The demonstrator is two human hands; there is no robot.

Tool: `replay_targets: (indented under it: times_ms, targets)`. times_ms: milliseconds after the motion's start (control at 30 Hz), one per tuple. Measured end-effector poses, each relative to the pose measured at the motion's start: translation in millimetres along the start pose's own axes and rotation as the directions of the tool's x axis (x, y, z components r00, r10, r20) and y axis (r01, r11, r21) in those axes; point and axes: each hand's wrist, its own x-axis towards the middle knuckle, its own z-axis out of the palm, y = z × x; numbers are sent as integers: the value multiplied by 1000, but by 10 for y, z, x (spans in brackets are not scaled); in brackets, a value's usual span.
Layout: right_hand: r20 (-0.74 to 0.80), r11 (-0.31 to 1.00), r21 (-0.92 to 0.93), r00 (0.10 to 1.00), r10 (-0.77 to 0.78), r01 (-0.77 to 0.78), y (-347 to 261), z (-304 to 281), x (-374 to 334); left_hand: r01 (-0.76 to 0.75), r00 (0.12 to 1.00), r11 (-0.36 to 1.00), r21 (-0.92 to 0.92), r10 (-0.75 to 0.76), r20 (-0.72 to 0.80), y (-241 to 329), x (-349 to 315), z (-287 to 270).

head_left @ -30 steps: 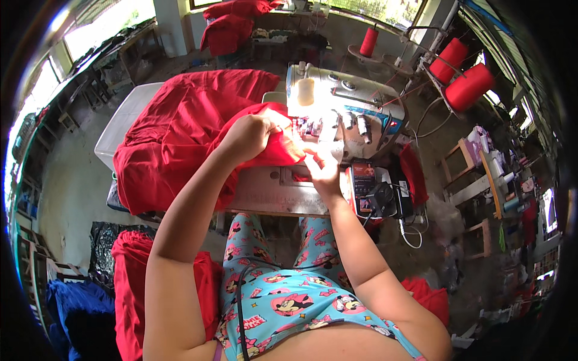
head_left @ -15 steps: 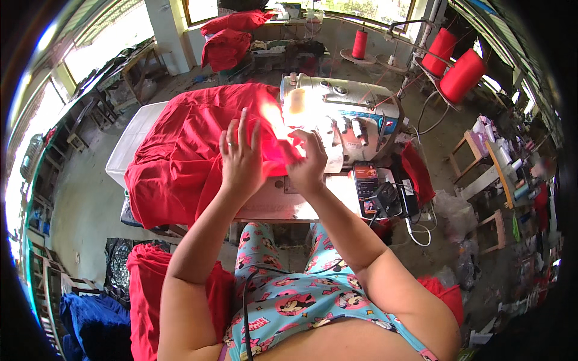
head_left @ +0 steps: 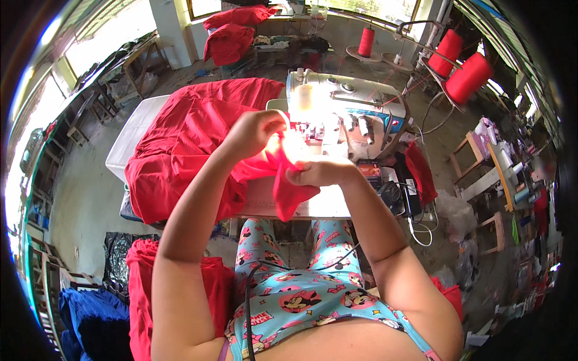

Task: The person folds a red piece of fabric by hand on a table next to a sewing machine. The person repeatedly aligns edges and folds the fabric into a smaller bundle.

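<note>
A red piece of fabric (head_left: 292, 195) hangs between my hands, in front of the sewing machine (head_left: 355, 99). My left hand (head_left: 257, 131) is closed on its upper part, close to the machine's brightly lit needle area. Lower and to the right, my right hand (head_left: 322, 172) pinches the same fabric between thumb and fingers, and a loose corner drops toward the table edge. Glare washes out the fabric's upper edge and the needle. Left of the machine, a big heap of red cloth (head_left: 186, 144) covers much of the white table (head_left: 256, 201).
Red thread cones (head_left: 469, 78) stand on a rack at the far right. A phone (head_left: 369, 171), a black charger (head_left: 391, 195) and white cables lie right of my right hand. More red cloth (head_left: 144, 289) and blue cloth (head_left: 96, 319) are piled at lower left.
Both hands, raised with fingers spread before, now grip the red fabric. The right hand has moved right and lower, and a fabric corner now hangs beneath it. The view has shifted slightly.
</note>
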Motion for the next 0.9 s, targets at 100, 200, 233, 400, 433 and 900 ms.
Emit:
replay_targets:
  times_ms: [100, 200, 233, 400, 433, 900]
  targets:
    - [86, 924, 274, 950, -299, 266, 244, -85, 139, -375, 910, 736, 564, 178, 373, -785, 17, 199]
    - [131, 906, 283, 923, -363, 316, 348, -259, -43, -219, 702, 452, 865, -543, 461, -226, 325, -4]
    - [140, 892, 277, 904, -405, 357, 454, -266, -41, -117, 658, 431, 895, -641, 395, -293, 348, -33]
    - [79, 816, 320, 845, -530, 482, 485, -221, 18, -74, 323, 679, 731, -677, 662, -891, 421, -313]
    - [51, 816, 343, 858, -511, 466, 532, -253, -27, -52, 374, 750, 660, -598, 709, -737, 492, -401]
    - [-172, 562, 671, 838, -518, 484, 742, -277, -64, -599, 643, 695, 399, 120, 756, 75, -54, 203]
